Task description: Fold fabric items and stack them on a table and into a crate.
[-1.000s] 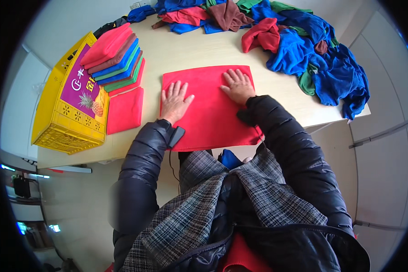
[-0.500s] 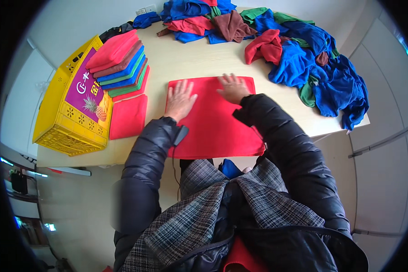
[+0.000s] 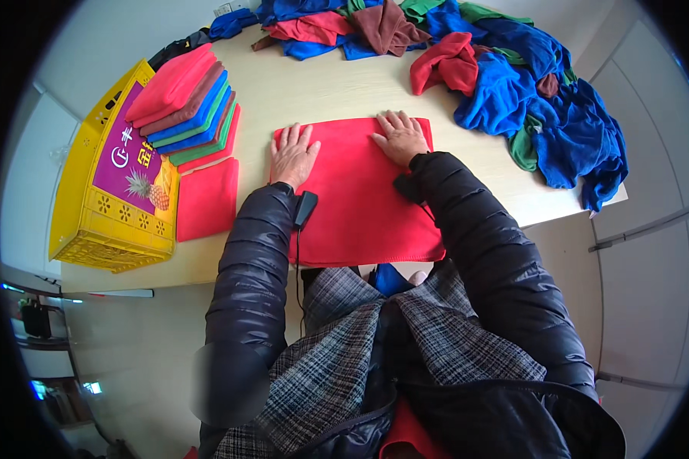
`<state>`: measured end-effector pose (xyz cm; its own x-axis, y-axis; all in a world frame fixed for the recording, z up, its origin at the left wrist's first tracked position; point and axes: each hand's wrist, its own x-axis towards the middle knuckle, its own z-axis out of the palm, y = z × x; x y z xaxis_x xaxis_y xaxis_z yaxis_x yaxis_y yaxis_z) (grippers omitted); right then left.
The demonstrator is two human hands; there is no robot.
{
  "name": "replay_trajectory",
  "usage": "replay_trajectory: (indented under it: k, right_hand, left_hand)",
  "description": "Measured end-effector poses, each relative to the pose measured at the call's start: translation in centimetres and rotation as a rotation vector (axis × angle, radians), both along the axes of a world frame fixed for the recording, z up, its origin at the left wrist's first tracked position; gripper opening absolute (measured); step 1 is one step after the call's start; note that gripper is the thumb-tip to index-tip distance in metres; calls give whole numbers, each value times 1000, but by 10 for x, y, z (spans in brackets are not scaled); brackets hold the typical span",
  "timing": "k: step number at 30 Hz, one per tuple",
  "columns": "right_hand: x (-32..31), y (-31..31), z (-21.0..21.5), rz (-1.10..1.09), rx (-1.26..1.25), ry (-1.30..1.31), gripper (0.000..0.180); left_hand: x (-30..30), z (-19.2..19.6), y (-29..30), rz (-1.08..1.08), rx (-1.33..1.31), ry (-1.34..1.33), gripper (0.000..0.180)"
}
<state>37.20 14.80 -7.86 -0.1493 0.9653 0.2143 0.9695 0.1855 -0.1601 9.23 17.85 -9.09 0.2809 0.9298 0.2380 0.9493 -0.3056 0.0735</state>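
Observation:
A red towel [image 3: 356,199] lies spread flat on the table in front of me, its near edge at the table's front edge. On its far left corner rests my left hand [image 3: 295,157], palm down with the fingers stretched out. My right hand [image 3: 403,138] is pressed flat on the far right corner, fingers extended and holding nothing. To the left sits a stack of folded towels [image 3: 182,99] in red, brown, blue and green. A smaller folded red towel [image 3: 207,199] lies just nearer than the stack.
A yellow plastic crate [image 3: 92,222] with a purple panel stands at the table's left edge. Crumpled blue towels [image 3: 505,99], mixed with red, green and brown ones, are heaped along the far and right sides of the pale wooden table [image 3: 321,88]. White cabinets [image 3: 643,291] stand to the right.
Both hands, blurred and moving before, now rest still on the towel's far corners. The right hand has shifted slightly outward and the far edge looks smoother. The whole view has shifted a little.

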Motion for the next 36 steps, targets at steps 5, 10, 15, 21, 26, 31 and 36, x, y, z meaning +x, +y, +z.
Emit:
replay_trajectory:
  k: [5,10,15,21,26,31,36]
  right_hand:
    - [36,-13,-9,-50,80,-26,62]
    - [50,-31,-7,-96,59,-28,64]
    - [72,-61,3,-150,-85,-64,67]
    - [38,-134,20,71,-109,20,70]
    - [-14,-204,15,245,-108,39,68]
    - [12,-212,-4,226,65,-12,63]
    - [80,-225,-6,87,88,14,60]
  left_hand:
    - [-6,2,-5,19,16,-58,62]
    - [-35,-3,-13,79,8,-62,64]
    - [-48,2,-43,78,-43,-21,65]
    - [-21,34,-126,-43,-49,9,65]
    - [6,27,-195,-208,-74,-18,63]
    - [-12,18,-218,-164,-70,-15,62]
    - [-54,21,-241,-220,-33,-78,68]
